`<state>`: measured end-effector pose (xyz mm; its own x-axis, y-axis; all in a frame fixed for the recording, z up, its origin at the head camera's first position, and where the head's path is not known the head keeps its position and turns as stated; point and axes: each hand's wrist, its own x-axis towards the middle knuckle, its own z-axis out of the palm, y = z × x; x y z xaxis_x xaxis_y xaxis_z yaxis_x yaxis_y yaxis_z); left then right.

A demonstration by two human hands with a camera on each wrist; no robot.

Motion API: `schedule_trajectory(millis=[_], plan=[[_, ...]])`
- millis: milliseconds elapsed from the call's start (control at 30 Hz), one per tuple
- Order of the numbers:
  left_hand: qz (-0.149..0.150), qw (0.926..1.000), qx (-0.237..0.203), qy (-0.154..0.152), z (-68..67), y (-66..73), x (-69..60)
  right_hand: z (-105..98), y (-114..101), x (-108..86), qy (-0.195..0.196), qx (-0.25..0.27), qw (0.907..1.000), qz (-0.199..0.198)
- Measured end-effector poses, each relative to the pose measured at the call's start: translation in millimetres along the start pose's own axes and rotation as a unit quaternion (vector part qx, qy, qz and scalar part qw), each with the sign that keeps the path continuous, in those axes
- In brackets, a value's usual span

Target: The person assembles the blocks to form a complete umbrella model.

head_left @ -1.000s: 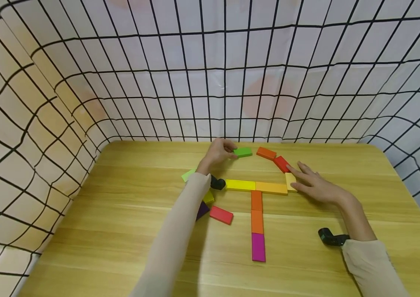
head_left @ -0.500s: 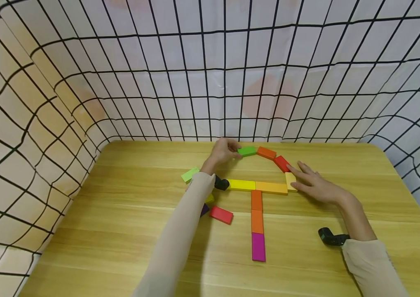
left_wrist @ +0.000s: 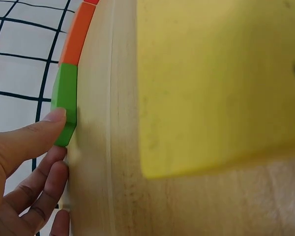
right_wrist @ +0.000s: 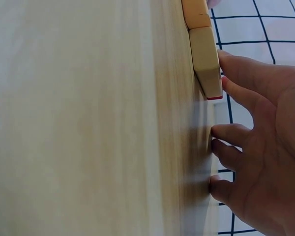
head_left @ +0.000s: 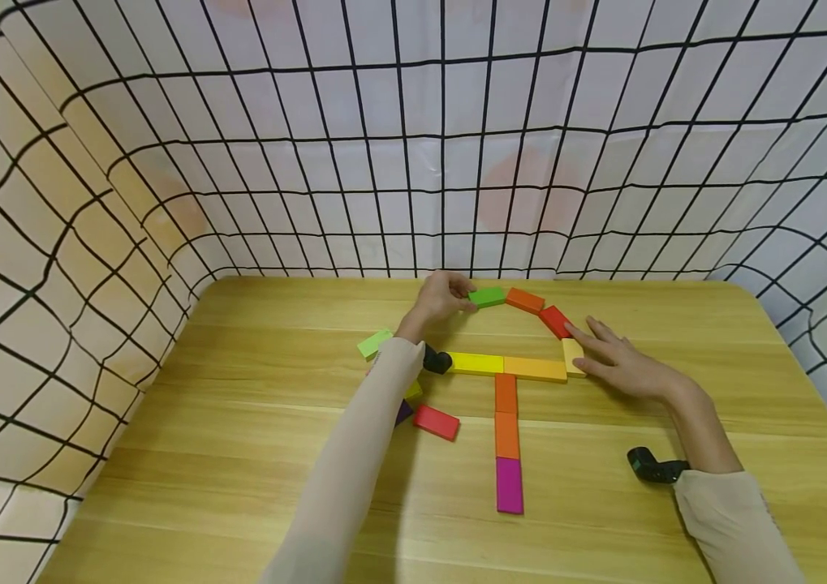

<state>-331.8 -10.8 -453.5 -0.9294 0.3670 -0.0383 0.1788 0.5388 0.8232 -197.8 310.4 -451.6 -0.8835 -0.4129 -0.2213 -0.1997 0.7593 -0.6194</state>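
The step in hand looks like fitting the green block [head_left: 487,297] into a curve of blocks on the worktop [head_left: 588,535]. It lies at the curve's left end, its right end touching the orange block [head_left: 525,301], which in turn meets the red block [head_left: 554,321]. The left hand's [head_left: 444,295] grip pinches the green block near its free end, thumb on one side, as the left wrist view shows. The right hand [head_left: 613,361] grasps nothing: its fingers are spread, the tips resting against the red block and the cream block [head_left: 569,354], seemingly to steady them.

Below the curve run the yellow block [head_left: 477,363] and the amber block [head_left: 535,370], end to end, with a column ending in the magenta block [head_left: 509,487] beneath.

The next move probably calls for a gentle release that leaves the joint undisturbed, then another piece, perhaps the lime block [head_left: 372,344], lying loose near the left sleeve [head_left: 355,438].

The left arm reaches far forward, its wrist beside the yellow block's left end; the right forearm slants inward from the lower right, hand low.
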Motion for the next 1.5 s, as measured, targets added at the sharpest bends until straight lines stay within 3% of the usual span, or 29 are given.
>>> schedule_trajectory(millis=[767, 900, 1200, 1500], plan=[[-0.004, 1.0, 0.006, -0.007, -1.5, 0.3, 3.4, 0.8, -2.1, -1.8, 0.002, -0.001, 1.0, 0.006], [0.0, 0.9996, -0.004, -0.028, -8.1, 0.5, -1.5, 0.8, -2.0, -1.6, 0.0, 0.002, 1.0, 0.007], [0.041, 0.9959, 0.028, -0.075, -53.9, -10.0, -36.5, 0.4, -3.5, -2.3, -0.002, 0.004, 1.0, 0.004], [0.046, 0.9947, 0.036, -0.085, -88.4, -43.2, -79.5, 0.1, -3.3, -2.6, 0.001, 0.004, 1.0, 0.002]])
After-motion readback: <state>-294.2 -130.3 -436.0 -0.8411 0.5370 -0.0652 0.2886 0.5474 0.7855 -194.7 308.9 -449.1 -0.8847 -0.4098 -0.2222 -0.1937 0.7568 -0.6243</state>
